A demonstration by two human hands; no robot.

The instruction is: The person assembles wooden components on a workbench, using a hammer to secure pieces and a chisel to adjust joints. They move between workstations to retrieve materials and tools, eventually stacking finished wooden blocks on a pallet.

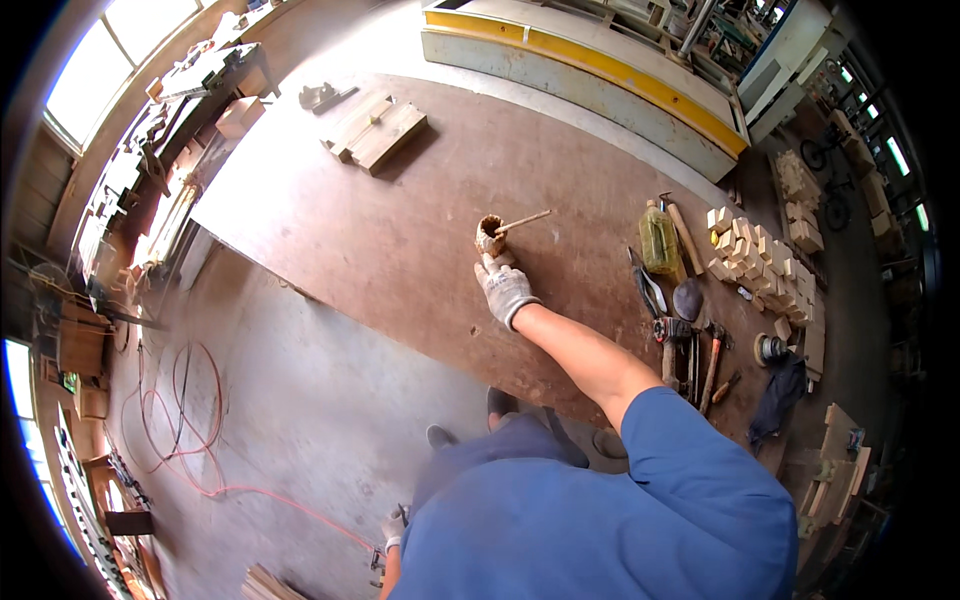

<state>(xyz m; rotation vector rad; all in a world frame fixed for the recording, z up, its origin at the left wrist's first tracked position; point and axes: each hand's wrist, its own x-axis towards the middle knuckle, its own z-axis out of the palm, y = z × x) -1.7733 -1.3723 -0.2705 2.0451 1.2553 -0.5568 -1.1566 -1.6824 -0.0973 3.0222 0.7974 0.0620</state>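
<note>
My right hand [507,290], in a pale work glove, reaches across the brown tabletop [400,270]. Its fingers are closed on the near side of a small pot [490,236] crusted with brown, glue-like stuff. A thin stick [525,220] leans out of the pot's mouth to the right. Down by my left side, my left hand [394,527], gloved too, is closed on something dark that I cannot make out. Just below it shows a small metal fitting [377,565] at the end of a red hose [290,500].
A wooden block assembly [380,133] lies at the far left of the table. At the right are a yellowish plastic bottle [658,240], hammers [714,365], pliers [648,283] and stacked wood blocks [765,265]. Behind stands a yellow-edged machine [590,75]. The hose coils on the floor.
</note>
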